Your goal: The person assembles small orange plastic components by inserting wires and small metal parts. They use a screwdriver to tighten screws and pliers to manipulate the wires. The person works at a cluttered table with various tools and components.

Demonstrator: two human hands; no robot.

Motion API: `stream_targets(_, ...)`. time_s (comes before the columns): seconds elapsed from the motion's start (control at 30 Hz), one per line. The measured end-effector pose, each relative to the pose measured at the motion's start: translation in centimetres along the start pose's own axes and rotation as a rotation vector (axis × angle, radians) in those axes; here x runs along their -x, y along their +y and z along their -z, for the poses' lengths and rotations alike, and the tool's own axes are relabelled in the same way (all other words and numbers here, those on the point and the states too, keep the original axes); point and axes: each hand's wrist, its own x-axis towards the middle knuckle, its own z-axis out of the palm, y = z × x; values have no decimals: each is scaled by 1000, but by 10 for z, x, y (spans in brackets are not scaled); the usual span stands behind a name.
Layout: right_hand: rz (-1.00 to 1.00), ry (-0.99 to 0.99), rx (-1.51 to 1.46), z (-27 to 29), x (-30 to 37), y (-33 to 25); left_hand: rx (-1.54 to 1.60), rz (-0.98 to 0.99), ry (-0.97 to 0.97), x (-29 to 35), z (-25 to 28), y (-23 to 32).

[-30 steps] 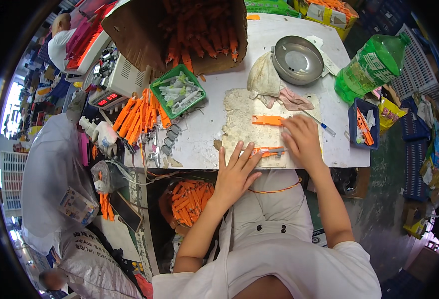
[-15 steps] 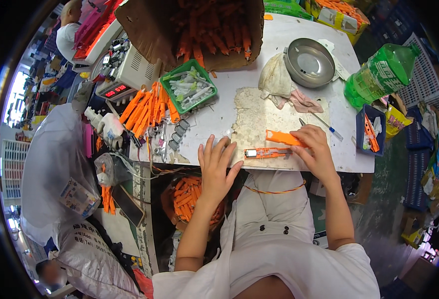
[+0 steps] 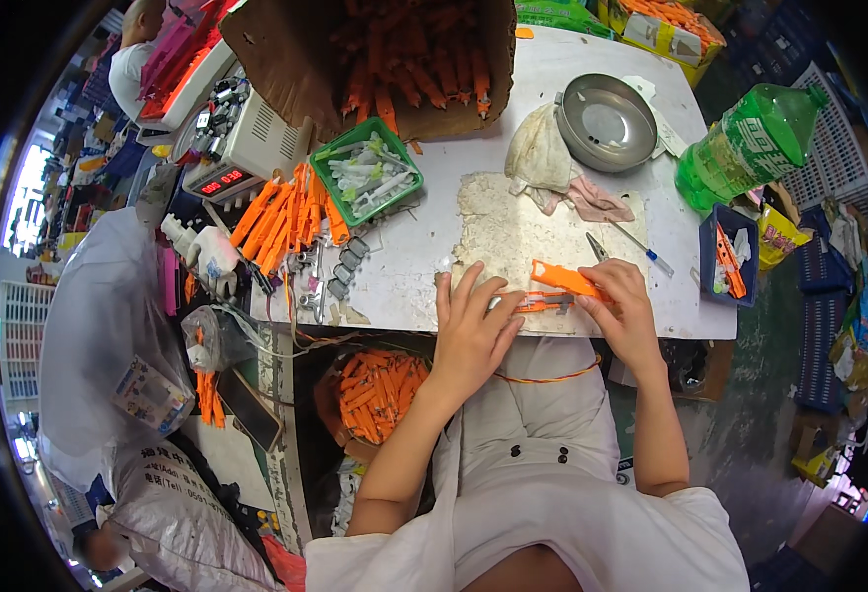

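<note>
An orange plastic casing half (image 3: 542, 302) with small parts inside lies along the table's near edge. My left hand (image 3: 469, 331) rests over its left end with fingers spread, the index finger across it and the thumb on its near side. That end, where the silver motor sits, is hidden under the fingers. Between the thumb and fingers of my right hand (image 3: 626, 304) is a matching orange cover (image 3: 564, 278), slightly tilted just beyond the casing half. A dark pointed tool tip (image 3: 596, 245) sticks out past my right fingers; how it is held cannot be made out.
A cardboard box (image 3: 286, 59) of orange parts tips open at the back. A green tray (image 3: 385, 192), orange casings (image 3: 291, 217) and grey metal pieces (image 3: 345, 268) lie left. Right are a metal bowl (image 3: 592, 123), rag (image 3: 542, 158), pen (image 3: 656, 259), green bottle (image 3: 740, 148) and blue bin (image 3: 712, 237).
My left hand has moved right, from beside the casing half onto its left end, covering the motor. My right hand still holds the cover, now tilted a little more.
</note>
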Motion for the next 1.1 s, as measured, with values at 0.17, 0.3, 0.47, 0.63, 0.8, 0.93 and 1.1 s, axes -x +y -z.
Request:
stream_targets(0.17,185,-88,43,-10,-4,-11,-2,134,60,10,6,-16)
stream_targets(0.3,294,-93,142,-25,-9,-16,-21,186,56,22,11,-23)
stream_targets(0.47,329,-104,214,-28,-14,-20,-40,163,22,22,13,-21)
stream_targets(0.63,340,-131,229,-29,-16,-19,-28,113,19,8,7,-19)
stream_targets(0.8,314,-157,211,-32,-15,-15,31,94,43,4,-3,-24)
stream_targets(0.93,263,-228,161,-23,-21,-5,28,98,50,2,-4,-22)
stream_targets(1.1,234,-526,518,0,-62,-6,-8,37,35,1,-4,-25)
